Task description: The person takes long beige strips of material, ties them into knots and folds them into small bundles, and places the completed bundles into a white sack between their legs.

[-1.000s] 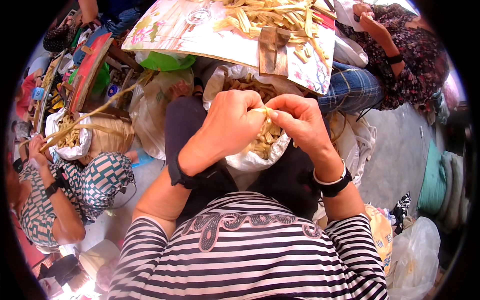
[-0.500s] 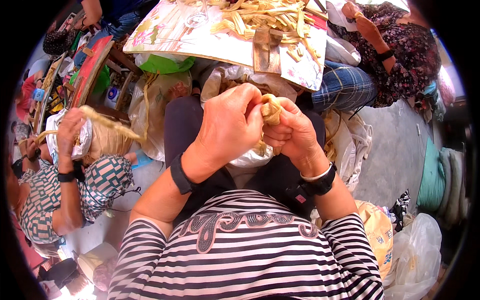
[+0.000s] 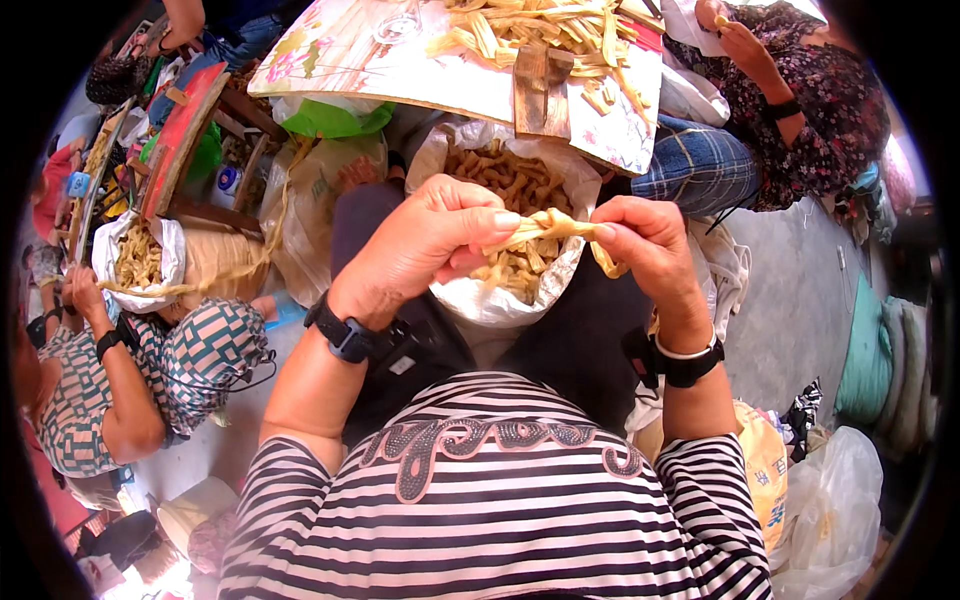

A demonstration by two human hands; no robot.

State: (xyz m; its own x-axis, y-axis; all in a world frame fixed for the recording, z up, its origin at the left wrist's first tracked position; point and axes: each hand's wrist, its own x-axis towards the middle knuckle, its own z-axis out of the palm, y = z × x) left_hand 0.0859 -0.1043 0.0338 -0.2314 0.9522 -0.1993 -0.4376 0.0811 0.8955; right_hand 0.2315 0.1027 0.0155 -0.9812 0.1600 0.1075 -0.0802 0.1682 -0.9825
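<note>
A tan, dried-looking strip with a knot in its middle is stretched between my two hands. My left hand pinches one end between thumb and fingers. The other end is gripped by my right hand, and a short loop of it hangs beneath the fingers. Under both hands, between my knees, stands an open white bag holding many twisted tan pieces. My left hand covers part of the bag's left side.
Ahead is a flower-patterned table with loose tan strips and a wooden block at its near edge. At left a person handles a long strip beside a red board. Another person sits at right.
My hands have moved apart from close together, pulling the strip out straight with its knot showing. The bag's contents have come into view. The person at left has lowered a hand.
</note>
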